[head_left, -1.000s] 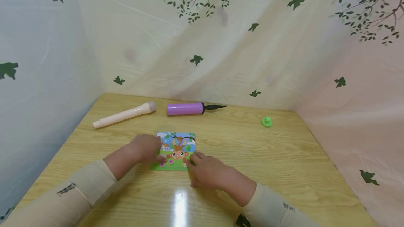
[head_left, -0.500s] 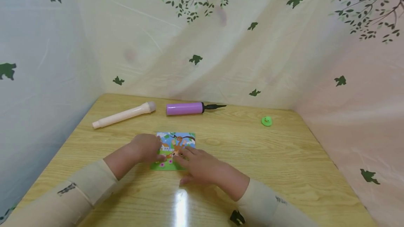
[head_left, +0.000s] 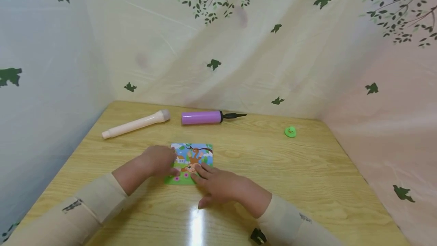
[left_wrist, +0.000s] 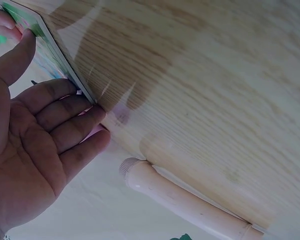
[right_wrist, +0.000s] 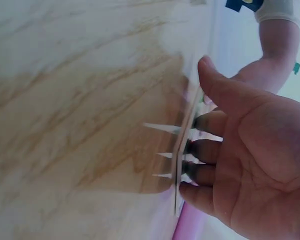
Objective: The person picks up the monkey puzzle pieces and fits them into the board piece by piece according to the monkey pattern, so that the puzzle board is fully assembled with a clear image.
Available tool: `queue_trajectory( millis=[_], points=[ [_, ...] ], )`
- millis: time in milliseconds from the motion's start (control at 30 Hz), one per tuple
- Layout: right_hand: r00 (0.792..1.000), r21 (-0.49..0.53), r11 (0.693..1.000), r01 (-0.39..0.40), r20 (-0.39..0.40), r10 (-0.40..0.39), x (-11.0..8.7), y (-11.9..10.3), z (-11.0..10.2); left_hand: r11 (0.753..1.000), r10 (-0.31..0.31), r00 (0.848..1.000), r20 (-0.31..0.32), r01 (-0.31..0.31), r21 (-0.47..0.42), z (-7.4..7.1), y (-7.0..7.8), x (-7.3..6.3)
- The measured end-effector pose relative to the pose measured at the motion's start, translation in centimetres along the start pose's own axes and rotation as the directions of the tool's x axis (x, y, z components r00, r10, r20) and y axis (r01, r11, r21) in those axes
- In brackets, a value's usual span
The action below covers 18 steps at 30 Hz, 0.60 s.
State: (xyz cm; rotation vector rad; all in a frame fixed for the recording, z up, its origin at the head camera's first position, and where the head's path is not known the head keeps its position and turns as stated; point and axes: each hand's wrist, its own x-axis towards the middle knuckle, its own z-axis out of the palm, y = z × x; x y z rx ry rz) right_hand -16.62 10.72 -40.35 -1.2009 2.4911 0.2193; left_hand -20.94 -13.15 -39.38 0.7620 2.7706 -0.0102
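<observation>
Monkey picture card (head_left: 192,158) lies flat on the table (head_left: 307,177), centre, near the front edge. Left hand (head_left: 157,160) rests on the card's left edge, fingers (left_wrist: 65,112) straight and relaxed, tips touching the card rim, gripping nothing. Right hand (head_left: 218,183) lies palm down over the card's lower right part, fingers (right_wrist: 205,150) stretched flat onto it, thumb spread toward the person, also holding nothing. Both forearms in beige sleeves angle inward. Compared with a second ago, the right hand has slid left and up onto the card, covering more of it; left hand unchanged. Behind the card: cream toy microphone (head_left: 134,124), purple pump (head_left: 205,117). Green small toy (head_left: 290,131) sits far right.
</observation>
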Motion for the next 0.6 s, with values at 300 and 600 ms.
queue_trajectory(
  millis=[300,600],
  points=[
    [0.999,0.013,1.000,-0.020,0.035,0.020,-1.1,0.5,-0.4,1.000,-0.006,1.000,0.022,0.006,0.004,0.2,0.1,0.2],
    [0.996,0.061,0.996,-0.063,0.062,0.059,-1.9,0.6,-1.0,0.999,0.043,0.998,-0.043,-0.041,0.034,1.2,0.2,0.0]
  ],
)
